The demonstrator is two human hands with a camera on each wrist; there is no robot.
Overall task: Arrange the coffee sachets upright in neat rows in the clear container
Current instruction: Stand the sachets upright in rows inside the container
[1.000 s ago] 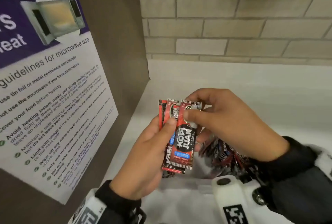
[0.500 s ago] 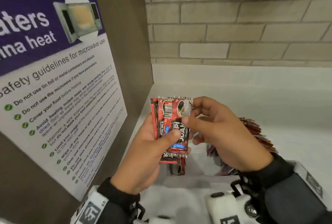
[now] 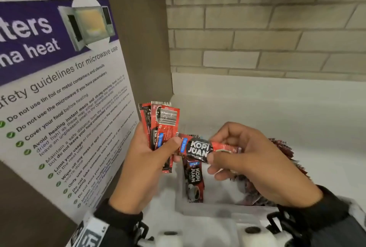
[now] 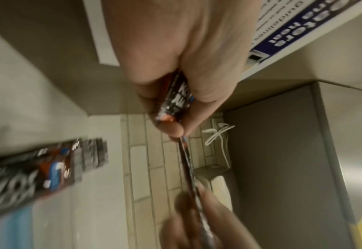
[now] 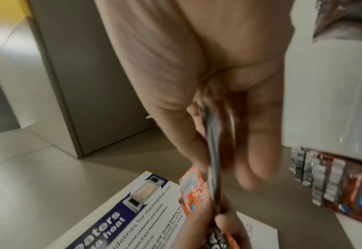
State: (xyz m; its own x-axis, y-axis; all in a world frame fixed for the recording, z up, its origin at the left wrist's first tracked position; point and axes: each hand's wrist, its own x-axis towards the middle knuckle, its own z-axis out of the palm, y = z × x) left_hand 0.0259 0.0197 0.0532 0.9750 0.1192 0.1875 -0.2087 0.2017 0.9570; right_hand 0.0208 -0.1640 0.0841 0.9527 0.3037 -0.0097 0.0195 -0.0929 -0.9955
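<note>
My left hand (image 3: 154,147) grips a small upright stack of red-and-black coffee sachets (image 3: 161,125), thumb across their front. My right hand (image 3: 221,153) pinches one sachet (image 3: 200,148) that lies sideways, its left end under my left thumb. Both hands hover over the clear container (image 3: 213,212). One sachet (image 3: 195,181) stands upright at the container's left side, and a bunch of sachets (image 3: 285,151) sits at its right, partly behind my right hand. In the left wrist view the left hand (image 4: 176,118) holds the stack edge-on; in the right wrist view the right hand (image 5: 214,151) pinches the sachet edge-on.
A microwave safety poster (image 3: 59,88) on a brown side panel stands close on the left. A brick wall (image 3: 267,28) rises behind the white counter (image 3: 277,108). A white cable (image 4: 216,134) hangs by the wall.
The front sachet stood upright on the stack in my left hand. My right hand has turned it sideways and drawn it to the right. The head view has tilted down, and the container shows more.
</note>
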